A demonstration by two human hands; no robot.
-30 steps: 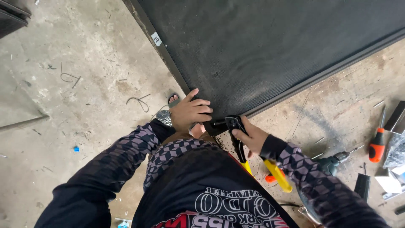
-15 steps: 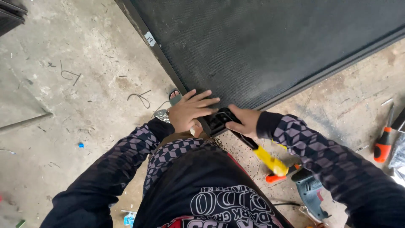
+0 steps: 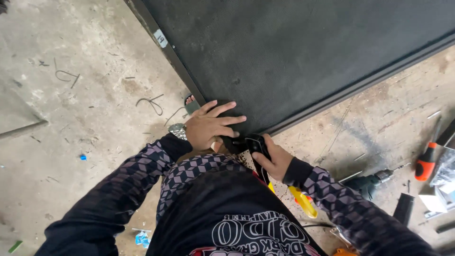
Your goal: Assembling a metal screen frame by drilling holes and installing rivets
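The left hand [image 3: 208, 125] is pressed flat on the near corner of the big dark mesh panel [image 3: 303, 52], fingers [image 3: 227, 108] spread open across the mesh, gripping nothing, much as half a second ago. The right hand [image 3: 274, 159] has slid in along the panel's near edge and now sits just right of the left one, fingers curled shut around a black tool [image 3: 249, 142] held against the corner of the frame; a second ago that tool sat further right, with its handles hanging down. The panel lies tilted across the concrete floor [image 3: 85, 95], filling the far right of the scene, and the view has swung so more of it shows than before. Near the right wrist a yellow-handled tool [image 3: 303, 201] rests on the floor, with a dark power drill [image 3: 372, 182] to its right and an orange-handled screwdriver [image 3: 426, 161] well out at the right edge. Bent wire scraps [image 3: 150, 102] lie on the floor at far left.
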